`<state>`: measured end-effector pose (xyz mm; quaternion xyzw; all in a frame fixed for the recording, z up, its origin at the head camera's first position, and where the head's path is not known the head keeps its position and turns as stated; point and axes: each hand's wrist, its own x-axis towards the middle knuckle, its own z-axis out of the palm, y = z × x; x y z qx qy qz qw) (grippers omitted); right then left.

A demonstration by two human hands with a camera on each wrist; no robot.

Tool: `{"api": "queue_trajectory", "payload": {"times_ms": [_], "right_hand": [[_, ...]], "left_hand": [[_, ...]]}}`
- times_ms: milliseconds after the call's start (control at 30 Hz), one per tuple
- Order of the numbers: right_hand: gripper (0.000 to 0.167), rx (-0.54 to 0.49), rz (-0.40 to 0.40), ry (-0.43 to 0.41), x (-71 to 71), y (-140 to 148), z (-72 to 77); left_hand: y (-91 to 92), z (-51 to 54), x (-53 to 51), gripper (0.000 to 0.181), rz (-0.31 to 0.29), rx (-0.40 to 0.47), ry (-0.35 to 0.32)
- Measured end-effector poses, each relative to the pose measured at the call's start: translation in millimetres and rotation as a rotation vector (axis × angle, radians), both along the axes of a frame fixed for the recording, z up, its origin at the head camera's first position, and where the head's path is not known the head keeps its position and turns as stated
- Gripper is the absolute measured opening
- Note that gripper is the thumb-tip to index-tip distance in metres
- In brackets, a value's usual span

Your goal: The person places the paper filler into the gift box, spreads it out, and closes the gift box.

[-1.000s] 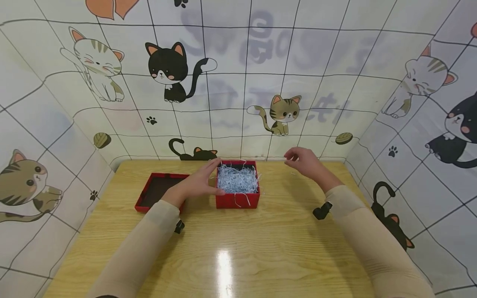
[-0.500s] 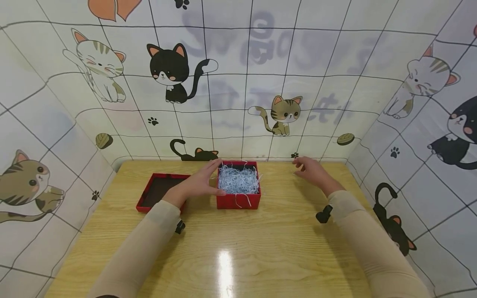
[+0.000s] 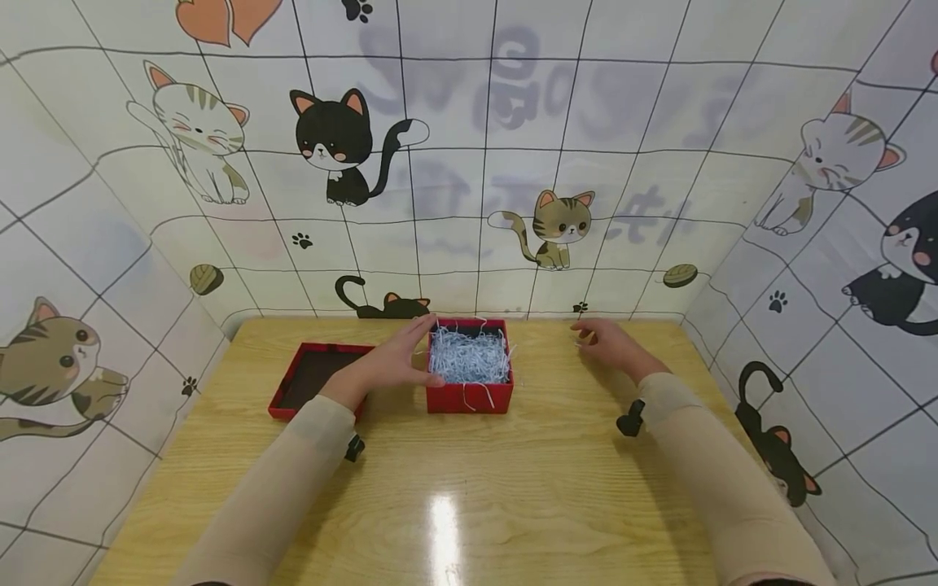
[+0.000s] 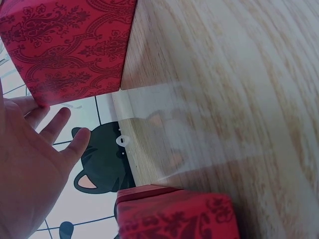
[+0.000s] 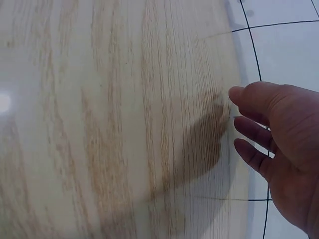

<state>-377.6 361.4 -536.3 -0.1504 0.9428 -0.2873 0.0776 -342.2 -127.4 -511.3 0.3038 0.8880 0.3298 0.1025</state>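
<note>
A red patterned box [image 3: 469,399] stands on the table, filled with pale blue paper shreds [image 3: 469,356]. My left hand [image 3: 388,362] spreads along its left side, index finger at the back corner and thumb at the front one. In the left wrist view, the outstretched fingers of the left hand [image 4: 37,149] meet the edge of the box [image 4: 70,50]. My right hand [image 3: 611,346] is to the right, apart from the box, low over the back of the table. Its fingers bend loosely; in the right wrist view a tiny pale speck [image 5: 232,117] shows by the fingertips.
A red lid [image 3: 311,378] with a dark inside lies left of the box, partly behind the left forearm. The wooden table [image 3: 498,505] runs back to a sheet wall [image 3: 454,244] printed with cats. A few shreds hang over the box's rim.
My right hand has come down towards the tabletop and shifted slightly right. The left hand stays against the box, which has not moved on the table.
</note>
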Motion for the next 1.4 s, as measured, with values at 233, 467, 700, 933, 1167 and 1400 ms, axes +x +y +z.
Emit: {"api": "queue_trajectory", "payload": {"times_ms": [233,467,700,933,1167,1400], "right_hand": [[0.041,0.004,0.038,-0.018,-5.9,0,-2.7],[0.030,0.050,0.033,0.006,-9.3,0,-3.2],[0.025,0.077,-0.007,-0.002,-12.6,1,-5.5],[0.011,0.071,-0.049,-0.029,-13.4,0,-7.3],[0.010,0.060,-0.064,-0.020,-14.3,0,-9.8],[0.007,0.048,-0.066,0.007,-10.8,-2,-9.8]], "left_hand": [[-0.3,-4.8,-1.4,0.130,0.002,-0.009,-0.005],[0.5,-4.4,-0.1,0.129,-0.005,-0.003,0.003],[0.0,-4.7,-1.0,0.130,0.006,-0.010,-0.005],[0.3,-3.9,-1.1,0.130,0.018,-0.008,-0.012],[0.6,-3.3,-1.1,0.130,0.020,-0.009,-0.012],[0.6,-3.5,-1.5,0.130,0.018,-0.010,-0.003]]}}
